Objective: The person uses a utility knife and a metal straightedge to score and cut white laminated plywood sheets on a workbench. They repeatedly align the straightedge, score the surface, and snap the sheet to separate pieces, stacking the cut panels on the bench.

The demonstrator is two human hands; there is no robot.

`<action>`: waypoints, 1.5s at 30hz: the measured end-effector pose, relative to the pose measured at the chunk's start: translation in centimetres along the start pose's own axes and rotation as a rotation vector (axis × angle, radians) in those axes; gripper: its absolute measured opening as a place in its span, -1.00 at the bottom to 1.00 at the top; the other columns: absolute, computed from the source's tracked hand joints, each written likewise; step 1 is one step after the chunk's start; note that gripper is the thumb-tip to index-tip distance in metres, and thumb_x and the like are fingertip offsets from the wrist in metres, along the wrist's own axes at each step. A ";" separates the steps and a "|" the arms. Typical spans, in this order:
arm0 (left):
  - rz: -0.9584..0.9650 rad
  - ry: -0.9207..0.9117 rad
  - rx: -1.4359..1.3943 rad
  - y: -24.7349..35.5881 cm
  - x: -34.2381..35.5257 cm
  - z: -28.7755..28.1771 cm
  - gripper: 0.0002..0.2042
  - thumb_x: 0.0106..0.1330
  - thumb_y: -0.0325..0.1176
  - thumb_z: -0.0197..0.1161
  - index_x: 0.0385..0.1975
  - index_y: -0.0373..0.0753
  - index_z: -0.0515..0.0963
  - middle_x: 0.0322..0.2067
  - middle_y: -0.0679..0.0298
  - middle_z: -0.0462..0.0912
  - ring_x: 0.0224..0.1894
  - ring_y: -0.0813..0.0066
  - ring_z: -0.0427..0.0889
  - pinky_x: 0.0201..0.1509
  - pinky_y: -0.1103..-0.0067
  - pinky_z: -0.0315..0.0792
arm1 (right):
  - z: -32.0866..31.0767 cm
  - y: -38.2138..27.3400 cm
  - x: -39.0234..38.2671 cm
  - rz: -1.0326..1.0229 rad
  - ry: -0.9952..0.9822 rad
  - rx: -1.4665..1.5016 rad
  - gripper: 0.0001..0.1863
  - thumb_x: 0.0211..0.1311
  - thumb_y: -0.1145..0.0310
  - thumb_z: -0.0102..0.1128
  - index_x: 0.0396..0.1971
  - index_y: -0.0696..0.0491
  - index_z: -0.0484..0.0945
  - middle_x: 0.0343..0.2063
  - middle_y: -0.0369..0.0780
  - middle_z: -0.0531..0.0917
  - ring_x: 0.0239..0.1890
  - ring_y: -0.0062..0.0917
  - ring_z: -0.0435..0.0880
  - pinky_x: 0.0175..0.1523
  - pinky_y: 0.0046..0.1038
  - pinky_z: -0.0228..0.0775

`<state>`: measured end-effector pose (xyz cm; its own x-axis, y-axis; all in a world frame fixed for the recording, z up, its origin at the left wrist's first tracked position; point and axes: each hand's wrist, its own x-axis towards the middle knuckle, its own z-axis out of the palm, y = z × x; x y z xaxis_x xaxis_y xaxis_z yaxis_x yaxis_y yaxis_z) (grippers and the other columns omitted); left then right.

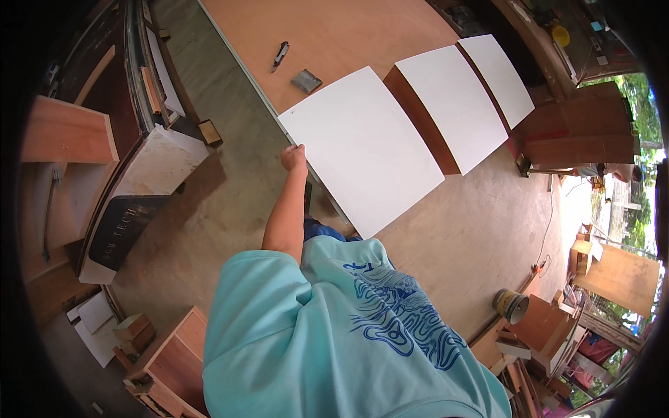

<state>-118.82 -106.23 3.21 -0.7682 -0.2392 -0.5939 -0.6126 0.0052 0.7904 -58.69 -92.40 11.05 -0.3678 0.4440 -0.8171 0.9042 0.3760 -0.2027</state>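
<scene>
My left hand [294, 157] is closed on the near left edge of a white panel [362, 150] at the table's border, with the thumb side up. The finger undersides are hidden. The panel is flat, smooth and slightly tilted in view. Just beyond that hand, on the brown tabletop [334, 31], lie a grey rectangular block [306, 81] and a utility knife [279, 56]. To the right stand a white-topped wooden box [453, 104] with a brown side and another white-topped piece [496, 78]. My right hand is out of view.
On the left stands a dark bench [132, 230] with wooden boards. A plywood box [188, 355] sits at the lower left. A round can [511, 306] and stacked wood pieces are at the lower right. Another person [617, 171] is partly visible at the far right.
</scene>
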 end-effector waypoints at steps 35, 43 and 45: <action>0.047 -0.041 0.033 -5.7 -12.1 -3.3 -0.79 0.18 -0.32 0.24 -0.45 -0.39 0.63 -0.62 0.17 0.60 -0.46 0.34 0.66 -0.27 0.43 0.52 | -21.3 -46.6 -1.7 -1.060 0.146 0.514 -0.73 0.20 0.51 0.09 -0.10 0.26 0.50 -0.56 -0.28 0.53 -0.47 -0.63 0.49 -0.27 -0.54 0.39; -0.188 -0.205 -0.584 -1.8 -4.0 -3.6 -0.65 0.32 -0.27 0.14 -0.03 -0.40 0.50 -0.27 0.13 0.62 -0.29 0.31 0.65 -0.20 0.44 0.57 | -15.5 -53.8 4.5 -0.943 0.052 0.422 -0.77 0.14 0.52 0.01 -0.21 0.18 0.57 -0.62 -0.33 0.51 -0.53 -0.72 0.41 -0.40 -0.63 0.29; -0.201 -0.290 -0.570 0.5 -1.9 -3.8 -0.48 0.31 -0.05 0.16 0.08 -0.37 0.42 -0.12 0.09 0.55 -0.19 0.28 0.59 -0.16 0.37 0.55 | -15.1 -54.7 6.0 -0.941 0.053 0.409 -0.78 0.15 0.51 0.02 -0.22 0.16 0.57 -0.62 -0.32 0.51 -0.53 -0.72 0.42 -0.40 -0.62 0.29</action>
<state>-117.01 -109.43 5.28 -0.7172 0.0892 -0.6912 -0.6160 -0.5448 0.5689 -113.59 -98.05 25.40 -0.9660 0.1518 -0.2094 0.2460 0.2890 -0.9252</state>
